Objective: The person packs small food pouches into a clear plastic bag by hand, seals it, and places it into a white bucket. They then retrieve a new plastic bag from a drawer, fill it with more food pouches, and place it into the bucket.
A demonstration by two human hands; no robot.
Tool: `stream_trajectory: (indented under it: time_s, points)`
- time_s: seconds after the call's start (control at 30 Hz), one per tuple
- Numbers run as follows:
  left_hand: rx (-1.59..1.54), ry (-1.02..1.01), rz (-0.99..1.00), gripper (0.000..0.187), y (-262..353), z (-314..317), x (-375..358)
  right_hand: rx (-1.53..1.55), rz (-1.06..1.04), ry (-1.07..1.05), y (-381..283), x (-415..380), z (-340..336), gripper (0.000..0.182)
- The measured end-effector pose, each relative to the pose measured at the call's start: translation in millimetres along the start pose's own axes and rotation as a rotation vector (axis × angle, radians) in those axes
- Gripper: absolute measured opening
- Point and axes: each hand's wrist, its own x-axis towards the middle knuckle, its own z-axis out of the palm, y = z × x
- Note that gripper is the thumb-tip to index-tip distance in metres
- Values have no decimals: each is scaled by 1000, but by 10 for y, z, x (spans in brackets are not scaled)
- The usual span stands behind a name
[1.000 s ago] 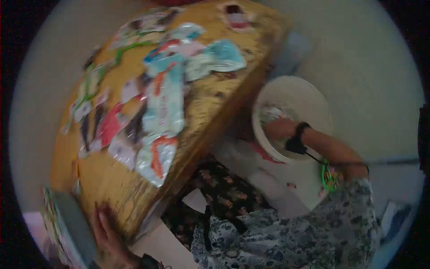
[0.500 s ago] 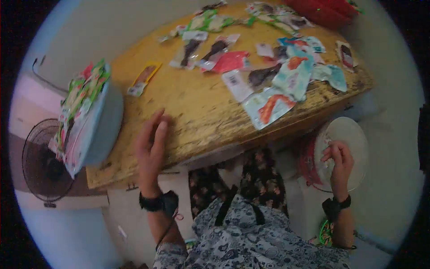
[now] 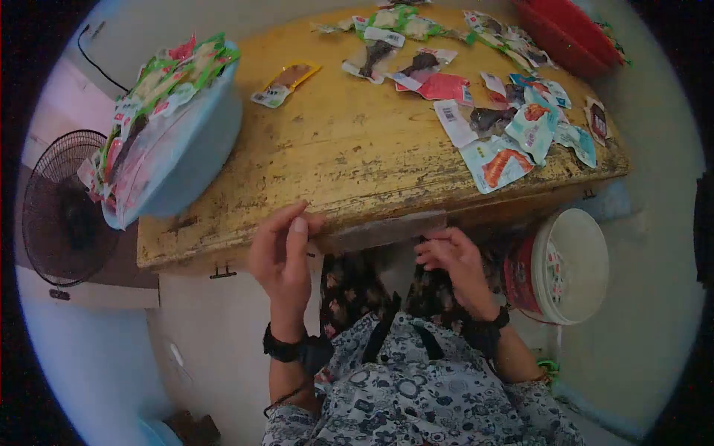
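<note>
My left hand (image 3: 286, 249) is at the table's front edge, its thumb apart from its bent fingers and nothing visible in it. My right hand (image 3: 455, 264) is just below the same edge, fingers loosely curved and partly spread, with no object seen in them. Between the hands, a greyish translucent strip (image 3: 390, 229) runs along the front of the yellow wooden table (image 3: 320, 156); whether either hand touches it cannot be made out. Nearest on the tabletop to my right hand is a white packet with an orange-red picture (image 3: 500, 167).
A blue basin (image 3: 197, 149) heaped with packets leans at the left, beside a black fan (image 3: 65, 208). One yellow packet (image 3: 286, 83) lies apart. Several more packets spread over the right and back, near a red basin (image 3: 569, 37). A bucket (image 3: 584, 260) with wrappers inside stands right.
My right hand has moved left from over the bucket to the table's front edge. My left hand has come off the tabletop towards the edge. The view has shifted.
</note>
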Motion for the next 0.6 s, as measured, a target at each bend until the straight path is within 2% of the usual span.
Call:
stream_trajectory:
  time_s: [0.07,0.27,0.37,0.47,0.57,0.6]
  points:
    - [26,-14,6,20,-6,-44,-92,28,46,8,49,-5,104,30]
    - [-28,-22,-68,20,-65,-73,-232,488,166,16,65,11,401,21]
    - [-22,-33,-79,20,-59,-25,-303,507,184,10,13,33,493,17]
    - [-2,-43,-66,20,-45,-22,-366,466,97,3,-41,-3,593,14]
    - [-22,-23,-87,20,-69,-90,-414,29,11,-321,-292,-354,272,20]
    - [-39,-15,-102,20,-83,-112,-433,-78,-98,-409,-342,-425,181,19]
